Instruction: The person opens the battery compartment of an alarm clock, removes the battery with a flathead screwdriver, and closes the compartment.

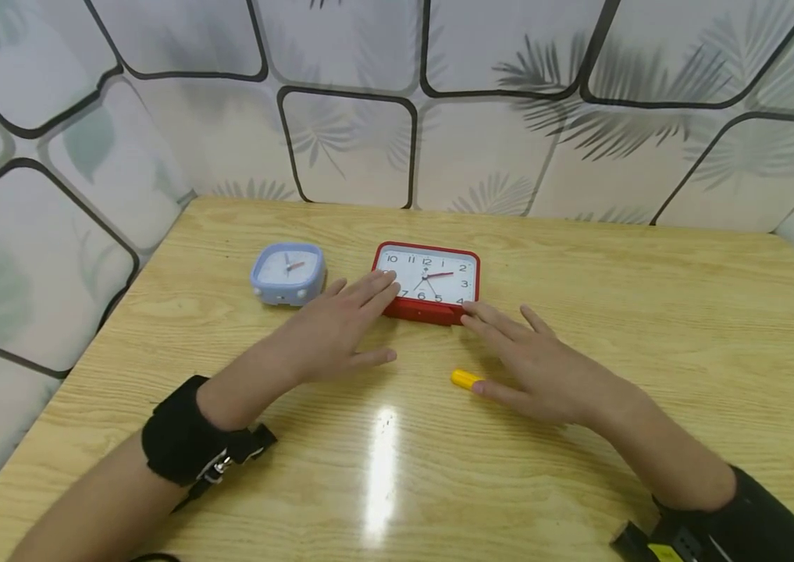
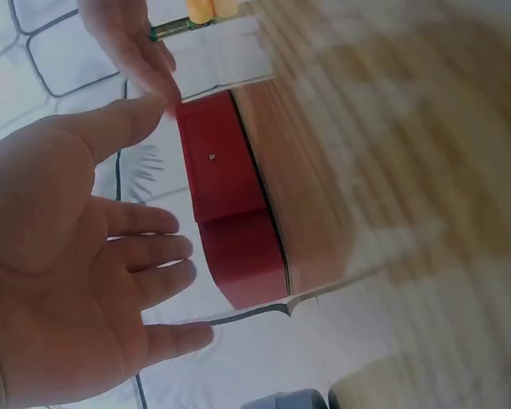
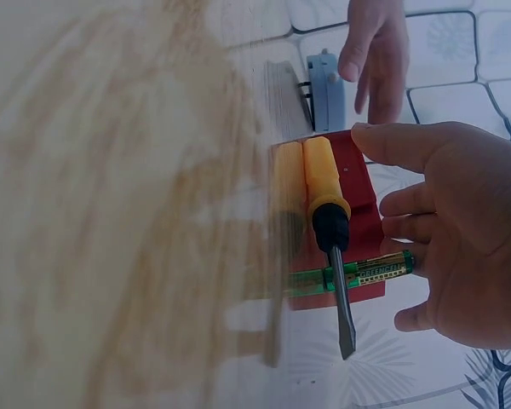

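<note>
Left hand: the left hand lies palm down with fingers straight and spread, its fingertips at the left end of the red clock; it grips nothing.
Right hand: the right hand is likewise flat and relaxed, fingers reaching to the clock's lower right corner, holding nothing.
Red clock: it lies face up near the middle of the desk, towards the far edge, between the two hands.
Screwdriver: a yellow-handled screwdriver lies on the desk just under the right hand (only its handle end shows from the head view); a green battery lies across its shaft.
Blue clock: a small blue clock stands just left of the red one, apart from it.
Step in hand: both hands appear to be closing on the red clock's two ends, though the blurred wrist views leave actual contact uncertain.
Next move: probably a curl of fingers round both ends, lifting clear of the screwdriver.
Open room: wide bare desk to the right and along the near edge; the far edge meets the wall.
</note>
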A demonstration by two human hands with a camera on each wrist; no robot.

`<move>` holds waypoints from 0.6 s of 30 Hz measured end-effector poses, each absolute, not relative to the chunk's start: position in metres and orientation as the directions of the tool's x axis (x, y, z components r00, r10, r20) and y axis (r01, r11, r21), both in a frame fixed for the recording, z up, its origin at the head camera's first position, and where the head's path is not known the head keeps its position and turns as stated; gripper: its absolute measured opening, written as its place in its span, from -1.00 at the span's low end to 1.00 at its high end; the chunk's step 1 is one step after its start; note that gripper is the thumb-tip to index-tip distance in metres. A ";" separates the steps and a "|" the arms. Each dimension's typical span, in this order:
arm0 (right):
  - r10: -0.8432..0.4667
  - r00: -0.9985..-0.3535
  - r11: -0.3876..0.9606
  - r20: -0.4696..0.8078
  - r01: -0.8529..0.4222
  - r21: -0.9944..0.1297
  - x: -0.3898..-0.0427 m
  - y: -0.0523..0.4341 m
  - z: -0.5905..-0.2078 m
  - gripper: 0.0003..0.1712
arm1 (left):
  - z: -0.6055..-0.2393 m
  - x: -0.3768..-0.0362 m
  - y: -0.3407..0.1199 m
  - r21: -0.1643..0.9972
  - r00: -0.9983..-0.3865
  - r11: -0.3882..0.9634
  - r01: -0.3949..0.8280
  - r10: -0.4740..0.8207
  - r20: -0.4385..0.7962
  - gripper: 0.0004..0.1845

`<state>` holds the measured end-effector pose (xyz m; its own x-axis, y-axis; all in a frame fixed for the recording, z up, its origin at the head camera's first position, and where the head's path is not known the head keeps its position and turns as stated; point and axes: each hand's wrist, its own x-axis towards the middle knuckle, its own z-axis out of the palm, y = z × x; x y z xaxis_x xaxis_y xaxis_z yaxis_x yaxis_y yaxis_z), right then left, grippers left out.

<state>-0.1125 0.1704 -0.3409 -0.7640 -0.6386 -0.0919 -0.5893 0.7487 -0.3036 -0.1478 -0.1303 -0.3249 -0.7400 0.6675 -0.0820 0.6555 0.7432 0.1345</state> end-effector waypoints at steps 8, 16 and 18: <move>-0.640 -0.763 0.752 -0.094 -0.596 -0.284 -0.112 0.169 -0.341 -0.08 | -0.329 -0.144 -0.130 0.165 -0.714 0.731 0.662 0.682 -0.157 -0.07; -0.632 -0.770 0.762 -0.088 -0.597 -0.251 -0.109 0.168 -0.339 -0.07 | -0.327 -0.142 -0.128 0.120 -0.716 0.730 0.673 0.683 -0.144 -0.11; -0.635 -0.768 0.760 -0.082 -0.604 -0.240 -0.108 0.167 -0.339 -0.07 | -0.327 -0.140 -0.127 0.104 -0.717 0.730 0.675 0.683 -0.142 -0.13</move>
